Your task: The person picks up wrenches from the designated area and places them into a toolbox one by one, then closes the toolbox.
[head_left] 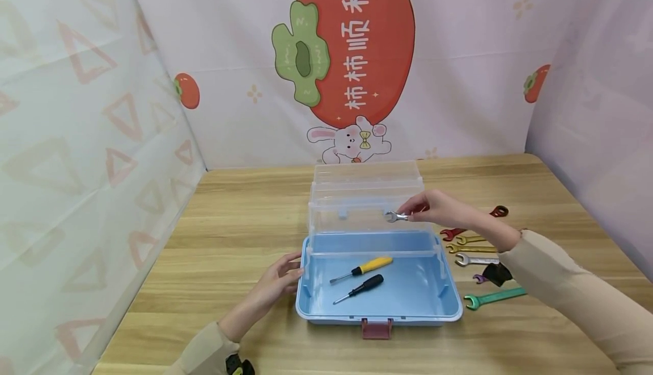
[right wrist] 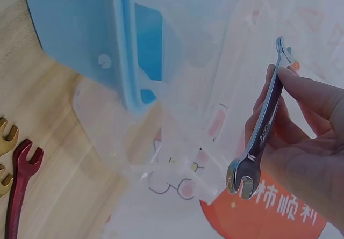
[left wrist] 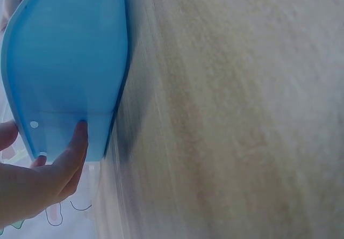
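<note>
A light-blue toolbox [head_left: 377, 319] stands on the table with its clear lid [head_left: 364, 185] raised. Inside lie a yellow-handled screwdriver [head_left: 376, 264] and a black-handled screwdriver [head_left: 367, 285]. My left hand [head_left: 280, 277] is at the box's left side; in the left wrist view its relaxed fingers [left wrist: 79, 137] touch the outer wall and the thumb meets the rim. Above the back of the box, in front of the lid, my right hand [head_left: 435, 208] pinches a small silver combination wrench [right wrist: 264, 123] between thumb and fingers. Its open end points left in the head view.
Right of the toolbox lie several wrenches: a red wrench [head_left: 454, 232], gold wrenches [head_left: 469, 248], a silver wrench [head_left: 474, 260], a purple wrench [head_left: 479, 278] and a green wrench [head_left: 497, 297]. My right forearm passes over some. A printed cloth [head_left: 459, 80] hangs behind the table.
</note>
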Available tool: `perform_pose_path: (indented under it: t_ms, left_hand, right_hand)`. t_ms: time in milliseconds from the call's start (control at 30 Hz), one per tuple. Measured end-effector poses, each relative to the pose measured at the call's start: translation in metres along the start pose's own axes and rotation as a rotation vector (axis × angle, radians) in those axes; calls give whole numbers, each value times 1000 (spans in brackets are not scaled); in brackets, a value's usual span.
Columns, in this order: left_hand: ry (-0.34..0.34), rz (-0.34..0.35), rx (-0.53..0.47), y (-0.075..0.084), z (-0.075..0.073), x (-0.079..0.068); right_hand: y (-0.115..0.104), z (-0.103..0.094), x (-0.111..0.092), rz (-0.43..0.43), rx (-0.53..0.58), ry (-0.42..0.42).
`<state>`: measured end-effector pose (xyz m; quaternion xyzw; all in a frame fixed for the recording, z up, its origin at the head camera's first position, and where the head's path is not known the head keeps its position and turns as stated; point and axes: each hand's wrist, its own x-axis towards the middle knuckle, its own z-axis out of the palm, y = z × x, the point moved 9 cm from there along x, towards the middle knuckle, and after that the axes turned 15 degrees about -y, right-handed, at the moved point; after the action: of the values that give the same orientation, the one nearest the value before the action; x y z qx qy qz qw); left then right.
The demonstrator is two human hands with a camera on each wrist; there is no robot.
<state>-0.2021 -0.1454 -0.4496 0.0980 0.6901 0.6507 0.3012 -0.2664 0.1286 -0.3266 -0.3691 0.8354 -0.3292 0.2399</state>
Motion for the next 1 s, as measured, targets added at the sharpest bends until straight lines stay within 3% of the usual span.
perform_pose_path:
  t_ms: [367,1000]
  left_hand:
    - [4,4,3,1,0,-1]
    - [-16,19,-14,3,1,-1]
  right_hand:
    - [-19,11,27,-71,-64,-35]
    - [-33,42,61,-95,-244,-5]
